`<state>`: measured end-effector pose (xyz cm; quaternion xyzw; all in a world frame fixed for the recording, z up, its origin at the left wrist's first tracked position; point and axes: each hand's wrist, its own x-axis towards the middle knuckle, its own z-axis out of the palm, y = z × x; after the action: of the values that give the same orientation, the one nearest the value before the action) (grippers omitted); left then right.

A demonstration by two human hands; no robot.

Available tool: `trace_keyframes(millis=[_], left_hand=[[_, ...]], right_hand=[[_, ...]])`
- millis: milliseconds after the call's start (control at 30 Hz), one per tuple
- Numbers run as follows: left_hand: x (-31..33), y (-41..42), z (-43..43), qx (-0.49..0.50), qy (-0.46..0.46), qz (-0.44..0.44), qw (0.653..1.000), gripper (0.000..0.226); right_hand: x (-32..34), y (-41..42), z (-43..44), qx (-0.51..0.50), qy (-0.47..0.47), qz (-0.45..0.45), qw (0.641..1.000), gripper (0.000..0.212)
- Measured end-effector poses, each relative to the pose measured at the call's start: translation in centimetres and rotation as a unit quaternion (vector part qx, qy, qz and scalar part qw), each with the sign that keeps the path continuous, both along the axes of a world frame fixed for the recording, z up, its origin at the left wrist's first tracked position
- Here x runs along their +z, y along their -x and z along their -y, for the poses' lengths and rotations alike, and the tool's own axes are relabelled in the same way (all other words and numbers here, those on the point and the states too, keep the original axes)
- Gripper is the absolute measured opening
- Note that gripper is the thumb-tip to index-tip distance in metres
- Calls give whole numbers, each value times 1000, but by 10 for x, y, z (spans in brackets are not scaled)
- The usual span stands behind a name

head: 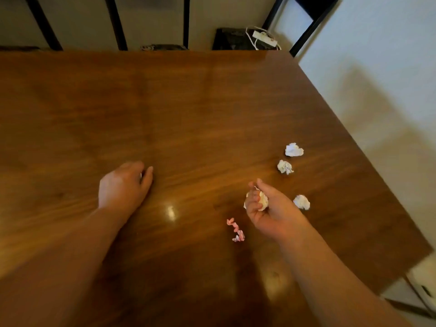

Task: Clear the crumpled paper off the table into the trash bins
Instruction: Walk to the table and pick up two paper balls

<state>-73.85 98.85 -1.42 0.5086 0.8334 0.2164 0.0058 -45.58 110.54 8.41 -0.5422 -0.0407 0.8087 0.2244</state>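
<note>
My right hand [271, 208] is palm-up just above the wooden table [188, 102], its fingers curled around a white crumpled paper ball [262, 199]. Three more white paper balls lie on the table to the right: one [294, 150] farthest, one [285, 166] just below it, and one [301, 202] beside my right wrist. A pink and white crumpled scrap [236, 230] lies left of my right hand. My left hand [123, 184] rests palm-down on the table at centre left, fingers curled; a small white bit shows under its fingertips, too hidden to identify.
The table's right edge runs diagonally, with pale floor [389, 114] beyond it. Black chair frames [115, 22] stand behind the far edge, and a white power strip [264, 37] lies on a dark seat. No trash bin is in view.
</note>
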Motion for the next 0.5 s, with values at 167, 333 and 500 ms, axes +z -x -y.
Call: trace_keyframes(millis=[167, 333, 500], left_hand=[[19, -38, 30, -14, 46, 29, 998, 35], [46, -131, 98, 45, 100, 293, 950, 31], [76, -219, 173, 207, 75, 620, 753, 34]], right_hand=[[17, -59, 59, 19, 7, -31, 999, 23], [14, -121, 114, 90, -6, -13, 996, 24], [22, -174, 155, 128, 45, 19, 991, 41]])
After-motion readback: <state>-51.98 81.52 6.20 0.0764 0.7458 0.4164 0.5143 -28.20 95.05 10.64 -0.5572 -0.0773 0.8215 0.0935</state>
